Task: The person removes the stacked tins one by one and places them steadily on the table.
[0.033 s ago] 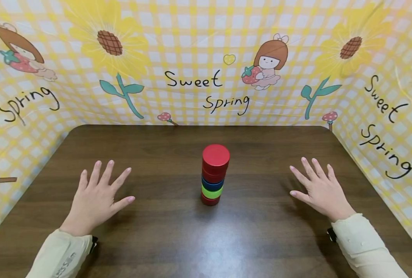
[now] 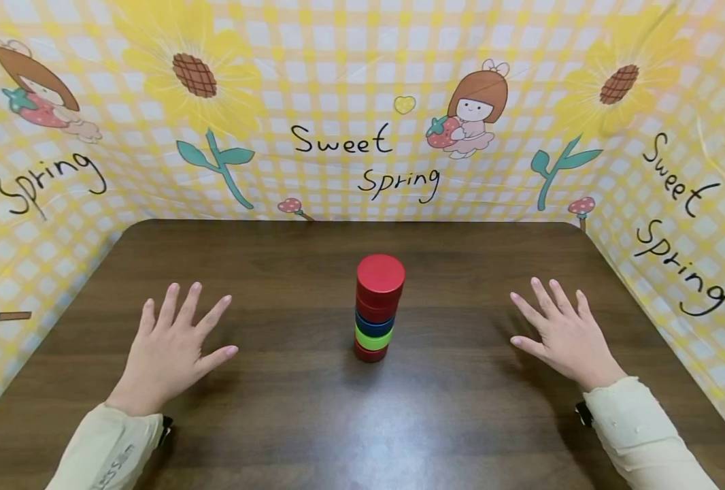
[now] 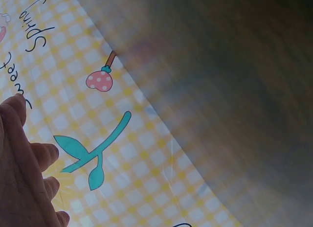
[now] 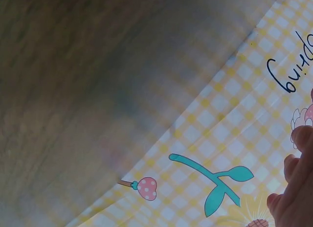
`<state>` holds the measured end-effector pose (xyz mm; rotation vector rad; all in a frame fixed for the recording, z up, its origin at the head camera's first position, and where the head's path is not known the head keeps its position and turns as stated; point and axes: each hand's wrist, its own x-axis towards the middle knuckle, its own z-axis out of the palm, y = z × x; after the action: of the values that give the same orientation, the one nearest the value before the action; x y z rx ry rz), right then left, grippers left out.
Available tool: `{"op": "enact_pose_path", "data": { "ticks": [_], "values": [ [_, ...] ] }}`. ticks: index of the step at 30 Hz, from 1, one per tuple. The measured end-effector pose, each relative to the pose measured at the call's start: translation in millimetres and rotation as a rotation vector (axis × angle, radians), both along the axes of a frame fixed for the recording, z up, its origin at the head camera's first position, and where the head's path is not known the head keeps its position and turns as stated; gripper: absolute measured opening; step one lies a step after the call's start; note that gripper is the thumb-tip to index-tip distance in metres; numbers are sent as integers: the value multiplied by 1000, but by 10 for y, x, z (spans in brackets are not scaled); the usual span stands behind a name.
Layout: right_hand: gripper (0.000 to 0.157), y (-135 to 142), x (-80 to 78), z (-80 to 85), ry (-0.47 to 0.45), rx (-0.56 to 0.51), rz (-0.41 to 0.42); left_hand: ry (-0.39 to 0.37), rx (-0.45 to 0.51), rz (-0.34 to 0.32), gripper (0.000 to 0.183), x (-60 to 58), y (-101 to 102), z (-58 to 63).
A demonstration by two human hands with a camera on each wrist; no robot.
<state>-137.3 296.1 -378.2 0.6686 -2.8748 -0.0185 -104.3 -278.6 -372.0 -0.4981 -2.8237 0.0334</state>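
A stack of round, flat-topped discs (image 2: 380, 273) stands upright near the middle of the table in the head view. Red pieces form its upper part; under them come a blue one (image 2: 375, 324), a bright green one (image 2: 373, 339) and a red one (image 2: 371, 352) at the bottom. Left of the stack, my left hand (image 2: 169, 354) is palm down with fingers spread, holding nothing. My right hand (image 2: 567, 340) has its fingers spread likewise on the right side, apart from the stack. Each wrist view catches only part of its hand at the edge, and no stack.
The dark wood-grain table (image 2: 264, 408) has a rounded far edge. Around its back and sides hangs a yellow checked cloth (image 2: 338, 82) printed with flowers, strawberries and lettering. Pale sleeves (image 2: 644, 429) cover both forearms, and a black strap shows at each wrist.
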Motion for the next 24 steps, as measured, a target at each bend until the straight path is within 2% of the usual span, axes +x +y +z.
{"op": "enact_pose_path", "data": {
  "ticks": [8,12,15,19,24],
  "values": [
    [72,-26,-11,-3,-7,-24,11,-19,-27,13,77,19,0,9],
    [71,-67,-11,28,-35,-82,23,-52,-6,19,76,42,26,37],
    [69,-123,-5,69,-71,-190,47,-98,46,15,76,52,70,72],
    [64,-216,3,126,-97,-405,123,-165,154,-10,76,41,183,131],
    [60,-350,17,215,-177,-651,183,-182,339,-73,72,-6,377,196]
  ]
}}
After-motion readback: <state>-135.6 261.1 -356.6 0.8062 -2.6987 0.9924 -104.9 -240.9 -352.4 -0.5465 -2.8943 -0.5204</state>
